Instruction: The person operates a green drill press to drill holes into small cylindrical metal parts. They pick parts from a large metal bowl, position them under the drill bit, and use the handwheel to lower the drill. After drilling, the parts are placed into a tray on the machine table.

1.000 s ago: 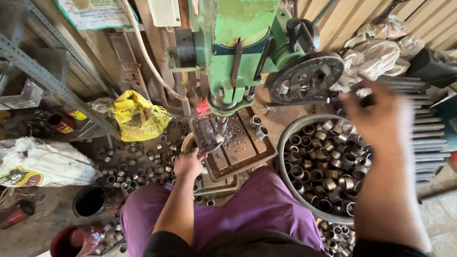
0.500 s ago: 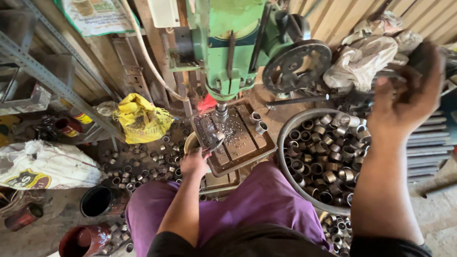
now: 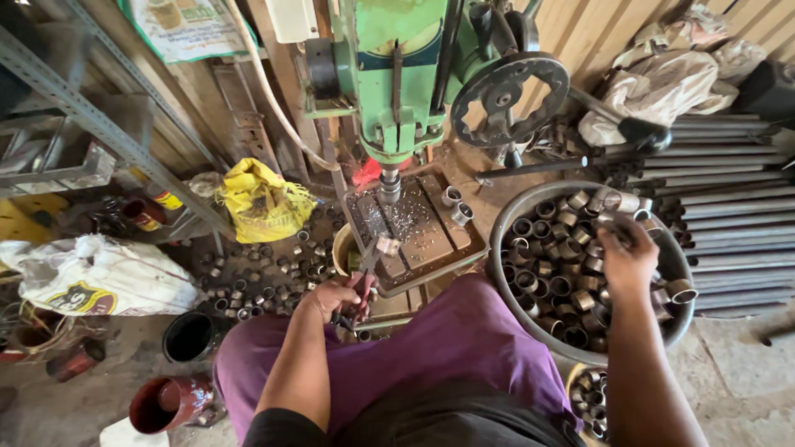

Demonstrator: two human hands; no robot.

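Left hand (image 3: 335, 298) low near lap, fingers curled in grip. Right hand (image 3: 628, 258) extended forward, fingers bent downward.

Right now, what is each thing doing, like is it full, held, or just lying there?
Left hand: gripping pliers.
Pliers: clamped on one metal ring under the drill bit.
Drill bit: raised, not touching the ring.
Right hand: reaching into the basin, on the rings.
Basin: nearly full of metal rings.
Rings on the floor: scattered loose.
Yellow bag: crumpled, lying on the floor.
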